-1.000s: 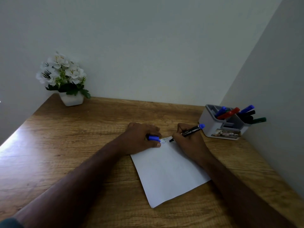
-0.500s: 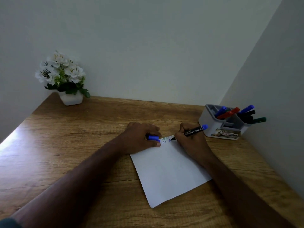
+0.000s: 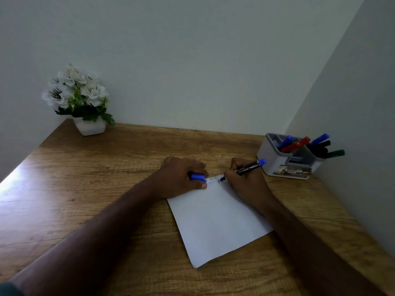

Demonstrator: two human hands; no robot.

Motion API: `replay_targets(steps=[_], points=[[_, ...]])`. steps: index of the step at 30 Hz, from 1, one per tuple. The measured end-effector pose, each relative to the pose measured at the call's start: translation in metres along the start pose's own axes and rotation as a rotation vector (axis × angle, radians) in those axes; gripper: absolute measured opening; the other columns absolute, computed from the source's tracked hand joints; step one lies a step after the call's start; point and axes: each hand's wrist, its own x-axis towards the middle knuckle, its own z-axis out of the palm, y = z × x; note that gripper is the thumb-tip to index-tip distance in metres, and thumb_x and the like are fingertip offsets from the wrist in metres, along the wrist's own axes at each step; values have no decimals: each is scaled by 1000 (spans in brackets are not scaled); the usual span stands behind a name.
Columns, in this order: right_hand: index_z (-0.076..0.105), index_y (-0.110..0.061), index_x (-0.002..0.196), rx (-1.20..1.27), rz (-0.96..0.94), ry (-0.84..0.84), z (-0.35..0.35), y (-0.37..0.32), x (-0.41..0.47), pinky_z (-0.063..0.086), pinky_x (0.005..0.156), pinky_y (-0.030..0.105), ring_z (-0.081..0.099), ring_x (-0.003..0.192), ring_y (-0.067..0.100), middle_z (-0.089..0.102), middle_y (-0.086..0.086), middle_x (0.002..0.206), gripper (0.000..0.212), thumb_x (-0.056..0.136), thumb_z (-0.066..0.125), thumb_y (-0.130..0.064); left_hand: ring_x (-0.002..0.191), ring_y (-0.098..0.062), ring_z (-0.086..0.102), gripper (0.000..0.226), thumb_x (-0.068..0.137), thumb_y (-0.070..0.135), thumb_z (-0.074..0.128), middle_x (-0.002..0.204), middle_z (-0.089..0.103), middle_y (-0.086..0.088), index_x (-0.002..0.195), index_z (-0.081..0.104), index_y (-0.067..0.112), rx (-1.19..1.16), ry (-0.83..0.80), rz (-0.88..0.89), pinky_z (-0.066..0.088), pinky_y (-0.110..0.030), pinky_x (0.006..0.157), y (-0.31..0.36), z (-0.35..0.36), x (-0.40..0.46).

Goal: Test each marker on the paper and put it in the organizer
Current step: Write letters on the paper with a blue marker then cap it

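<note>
At frame centre, the right hand (image 3: 245,182) gripped a black-barrelled marker with a blue end (image 3: 249,167), its tip on the top edge of the white paper sheet (image 3: 215,223). The left hand (image 3: 181,176) curled around a blue marker cap (image 3: 197,177), resting on the paper's corner. The grey plastic organizer (image 3: 284,165) stood at right, holding markers.

A dim indoor picture with a cool, greyish cast. Daylight enters from the left of the frame and leaves a pale glare patch on the wooden bench (image 3: 64,189) at the left edge. The walls at upper left fall into soft shadow. Both forearms look dark and underexposed. The wide lens bends the bench edges and stretches the lower corners. Small handwriting on the paper (image 3: 218,221) is soft, barely legible.
</note>
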Motion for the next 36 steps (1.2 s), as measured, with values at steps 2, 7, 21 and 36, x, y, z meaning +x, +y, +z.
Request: replay_targets(steps=[2, 7, 21, 36], points=[[42, 0, 58, -2, 8, 6, 0, 0, 1, 32, 49, 21, 38, 53, 12, 42, 6, 53, 29, 80, 61, 4, 133, -5, 45, 59, 70, 67, 55, 140, 55, 14, 118, 68, 35, -12, 2, -2, 27, -51, 115, -1, 0, 0], [41, -5, 55, 1, -18, 16, -1, -2, -1, 30, 47, 19, 35, 50, 9, 40, 3, 51, 32, 78, 60, 5, 135, -5, 43, 58, 70, 66, 55, 141, 54, 13, 118, 68, 36, -16, 0, -9, 26, -50, 115, -1, 0, -1], [40, -3, 55, 7, -11, 53, -2, 0, 1, 31, 48, 18, 35, 50, 7, 39, -1, 50, 33, 79, 62, 6, 134, -7, 45, 61, 69, 69, 54, 141, 55, 12, 119, 68, 36, -6, -10, -5, 28, -51, 114, -2, 0, 1], [40, -9, 55, 5, -35, 75, -3, -2, 1, 29, 47, 14, 32, 47, 3, 37, -4, 48, 36, 78, 62, 8, 134, -8, 45, 58, 72, 66, 54, 141, 55, 11, 120, 67, 36, -1, -15, 2, 29, -51, 114, -1, -1, 0]])
